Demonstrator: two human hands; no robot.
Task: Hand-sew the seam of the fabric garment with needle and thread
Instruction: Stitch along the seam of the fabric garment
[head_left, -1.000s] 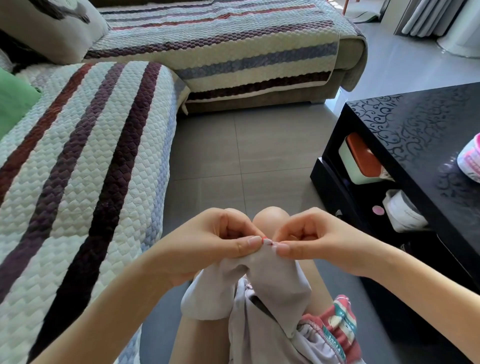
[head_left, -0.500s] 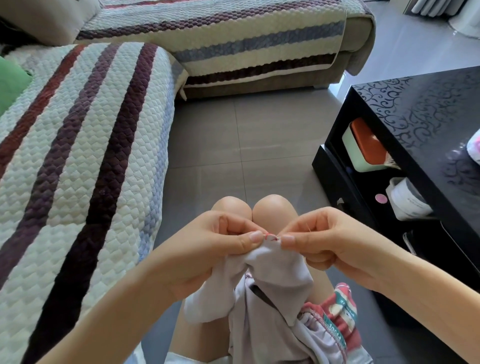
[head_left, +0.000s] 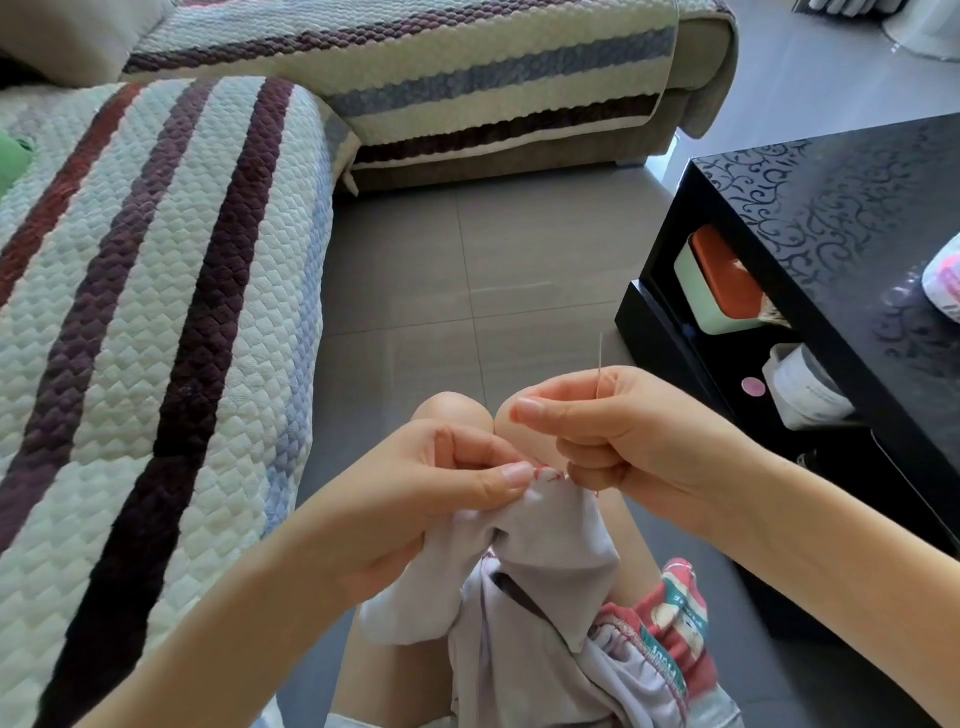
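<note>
A striped sofa (head_left: 156, 312) fills the left. On the person's lap lies a pale garment (head_left: 530, 597); the left hand (head_left: 436, 499) pinches its red-stitched seam (head_left: 545, 474), and the right hand (head_left: 613, 436) grips an upright needle (head_left: 600, 358) just beside.

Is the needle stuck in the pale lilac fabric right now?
No, the thin metal needle is held in the right hand, pointing up, clear of the pale lilac fabric garment.
</note>
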